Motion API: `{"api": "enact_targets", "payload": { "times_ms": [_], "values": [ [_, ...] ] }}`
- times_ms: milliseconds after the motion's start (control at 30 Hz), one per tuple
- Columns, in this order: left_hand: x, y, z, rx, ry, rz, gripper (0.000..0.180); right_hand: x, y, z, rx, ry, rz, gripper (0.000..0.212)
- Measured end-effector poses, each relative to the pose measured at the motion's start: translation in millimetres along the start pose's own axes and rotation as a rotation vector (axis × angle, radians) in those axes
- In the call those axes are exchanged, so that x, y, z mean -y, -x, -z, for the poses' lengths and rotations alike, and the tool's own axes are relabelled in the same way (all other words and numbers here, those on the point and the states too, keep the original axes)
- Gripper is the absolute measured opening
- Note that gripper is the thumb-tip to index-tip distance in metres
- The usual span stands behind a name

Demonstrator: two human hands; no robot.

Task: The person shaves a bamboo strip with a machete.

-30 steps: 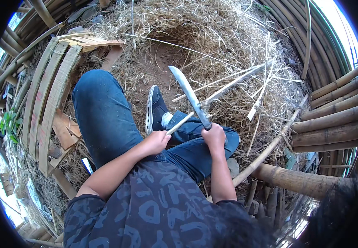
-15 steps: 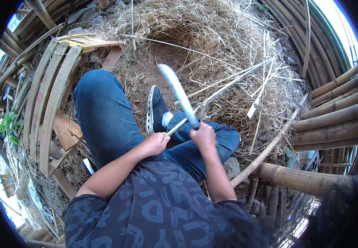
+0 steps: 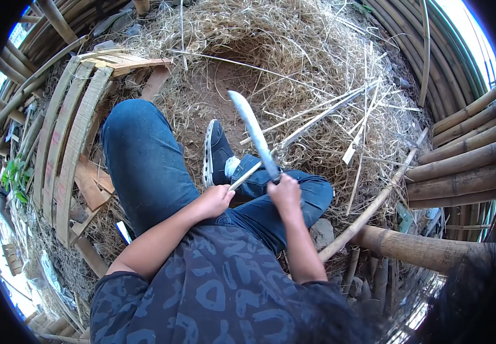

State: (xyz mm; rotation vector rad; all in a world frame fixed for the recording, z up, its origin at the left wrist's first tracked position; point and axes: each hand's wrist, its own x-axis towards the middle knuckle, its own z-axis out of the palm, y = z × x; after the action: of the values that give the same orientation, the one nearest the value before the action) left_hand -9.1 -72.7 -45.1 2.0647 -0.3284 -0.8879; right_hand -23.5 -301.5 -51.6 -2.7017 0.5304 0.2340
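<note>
My left hand [image 3: 216, 200] is closed round the near end of a long bamboo strip [image 3: 311, 124], which slants away to the far right over my bent leg. In my right hand [image 3: 285, 194] is the dark handle of a machete [image 3: 252, 129]; its broad blade points forward and a little left. The blade's lower part crosses the strip just beyond my left hand. Whether the edge touches the strip I cannot tell. Both hands are over my lap, close to my folded right leg.
Thin shavings [image 3: 328, 63] cover the ground ahead, with loose strips lying on them. A slatted wooden crate [image 3: 79, 123] stands at left. A bamboo pole [image 3: 374, 206] and a thick bamboo piece [image 3: 414, 246] lie at right, near stacked bamboo [image 3: 460, 166]. My shoe [image 3: 219, 152] rests in the middle.
My right hand has moved slightly to the right and back toward me, and the machete blade has shifted with it. My left hand and the strip stay almost where they were.
</note>
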Motion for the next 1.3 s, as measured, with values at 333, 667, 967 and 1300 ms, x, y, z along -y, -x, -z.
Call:
{"api": "enact_targets", "payload": {
  "times_ms": [333, 667, 967, 1300],
  "values": [
    [-5, -3, 6, 0.048, 0.039, -0.025, 0.033, 2, -19, 20, -0.038, 0.023, -0.052, 0.028],
    [-23, 8, 15, 0.398, 0.685, 0.350, 0.022, 23, -14, -26, -0.090, -1.171, -0.220, 0.012],
    [-10, 6, 6, -0.097, 0.024, -0.019, 0.027, 10, 10, -2, 0.157, -0.852, 0.020, 0.014],
    [-15, 11, 13, -0.385, -0.171, -0.161, 0.015, 51, 42, -15, 0.602, -1.273, -0.195, 0.024]
  ]
}}
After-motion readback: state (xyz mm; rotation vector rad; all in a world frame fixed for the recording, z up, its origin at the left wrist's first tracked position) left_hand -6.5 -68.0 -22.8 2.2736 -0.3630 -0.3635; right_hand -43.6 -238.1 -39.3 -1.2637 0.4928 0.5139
